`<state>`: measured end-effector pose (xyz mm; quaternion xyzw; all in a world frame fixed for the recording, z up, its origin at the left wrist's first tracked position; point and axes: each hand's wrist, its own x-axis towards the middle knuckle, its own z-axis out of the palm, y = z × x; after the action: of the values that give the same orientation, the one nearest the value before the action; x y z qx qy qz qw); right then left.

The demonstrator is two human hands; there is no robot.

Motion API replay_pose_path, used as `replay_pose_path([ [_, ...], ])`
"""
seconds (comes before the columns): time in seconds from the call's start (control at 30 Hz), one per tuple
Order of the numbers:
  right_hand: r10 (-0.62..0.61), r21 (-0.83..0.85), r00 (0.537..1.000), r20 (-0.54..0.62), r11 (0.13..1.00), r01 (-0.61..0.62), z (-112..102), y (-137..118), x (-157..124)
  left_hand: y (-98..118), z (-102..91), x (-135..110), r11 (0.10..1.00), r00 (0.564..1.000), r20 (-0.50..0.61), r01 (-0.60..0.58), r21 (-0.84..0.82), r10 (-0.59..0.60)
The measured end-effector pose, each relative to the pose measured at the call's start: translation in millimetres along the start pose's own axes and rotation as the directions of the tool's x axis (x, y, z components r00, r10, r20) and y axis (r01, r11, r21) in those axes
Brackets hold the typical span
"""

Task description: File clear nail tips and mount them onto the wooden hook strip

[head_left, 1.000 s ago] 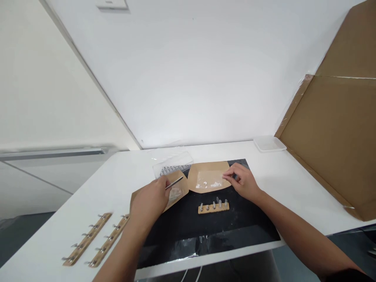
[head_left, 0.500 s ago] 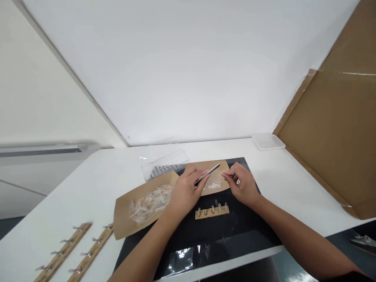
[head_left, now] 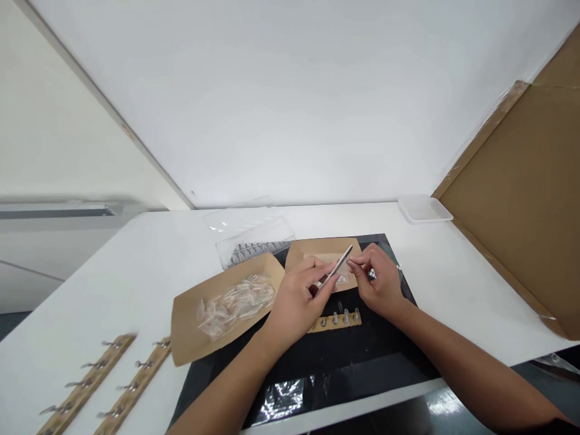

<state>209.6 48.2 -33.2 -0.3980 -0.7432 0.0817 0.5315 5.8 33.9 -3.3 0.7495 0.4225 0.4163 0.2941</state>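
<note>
My left hand [head_left: 304, 296] grips a slim nail file [head_left: 338, 267], dark-faced with a pale edge, tilted up to the right. Beside its tip, my right hand [head_left: 377, 279] pinches thumb and forefinger together on something too small to make out. A few small white pieces [head_left: 372, 273] show by its curled fingers. Both hands are over a brown paper tray [head_left: 299, 246] with small white bits in it. Below them, a short wooden strip [head_left: 341, 321] carries a row of upright clear nail tips; my left hand covers its left end.
A second paper tray [head_left: 183, 329] holds a heap of clear nail tips [head_left: 240, 302]. Two wooden strips with metal clips [head_left: 88, 386] lie at left. Behind are a clear plastic case [head_left: 258, 238] and a shallow plastic box [head_left: 426, 209]. Cardboard [head_left: 521, 199] stands at right; a black mat [head_left: 362, 362] lies underneath.
The view has shifted slightly. My left hand has come rightward with the file, now tilted more steeply and nearer my right fingertips. The left hand now overlaps the short strip's left end.
</note>
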Motion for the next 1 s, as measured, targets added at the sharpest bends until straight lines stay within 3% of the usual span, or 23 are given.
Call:
replay_pose_path([
  [0.13,0.046,0.047,0.999,0.022,0.998,-0.047,0,-1,1,1,2.6,-1,0.997,0.998,0.004,0.057,-0.059,-0.057],
  [0.37,0.1,0.076,0.992,0.078,0.991,-0.106,1,-1,3,2,6.2,-1,0.998,0.996,-0.072,0.059,0.029,-0.056],
  [0.57,-0.037,-0.013,0.99,0.133,0.999,0.039,0,-3,2,1,11.3,-4,0.998,0.995,-0.096,0.033,0.053,-0.028],
  [0.73,-0.061,-0.204,0.998,0.008,0.977,0.061,1,0,8,1,16.7,-5,0.995,0.995,-0.102,-0.015,0.098,0.025],
  [1.0,-0.085,-0.128,0.996,0.042,0.988,0.09,-4,-5,11,4,11.3,-3,0.995,0.984,-0.176,0.041,0.089,-0.025],
])
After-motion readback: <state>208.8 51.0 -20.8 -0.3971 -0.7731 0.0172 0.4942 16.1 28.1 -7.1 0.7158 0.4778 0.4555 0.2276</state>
